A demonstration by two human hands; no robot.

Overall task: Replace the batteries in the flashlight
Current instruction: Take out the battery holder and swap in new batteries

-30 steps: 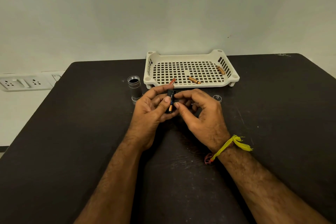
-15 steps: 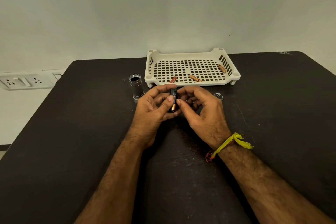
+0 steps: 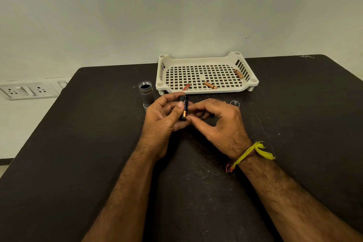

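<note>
The left hand [image 3: 163, 118] and right hand [image 3: 218, 124] both pinch a black and gold battery [image 3: 184, 108] over the dark table [image 3: 78, 153].

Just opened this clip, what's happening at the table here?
A person is mid battery swap. The left hand holds a small black battery holder with a black-and-copper battery in it, while the right hand pinches at the battery's lower end. The silver cylindrical flashlight body stands open beside them on the dark table. Three copper-coloured batteries lie in the cream perforated plastic tray.
</note>
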